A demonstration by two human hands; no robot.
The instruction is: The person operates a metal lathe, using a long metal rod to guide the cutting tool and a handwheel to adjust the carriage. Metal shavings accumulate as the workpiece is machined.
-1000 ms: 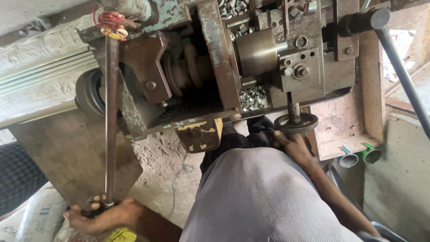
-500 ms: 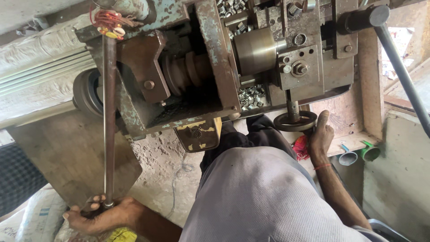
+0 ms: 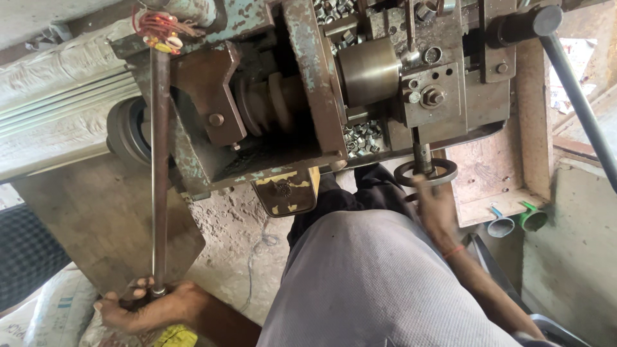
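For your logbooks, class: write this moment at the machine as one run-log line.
left hand: gripping end of long metal rod | right hand: on small handwheel | machine: small metal parts in tray

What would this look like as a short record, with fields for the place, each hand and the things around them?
place: worn metal machine with peeling green paint, seen from above
left hand: gripping the lower end of a long metal rod
right hand: on the small round handwheel
nearby: loose small metal pieces in the machine, two short pipe ends, a sack
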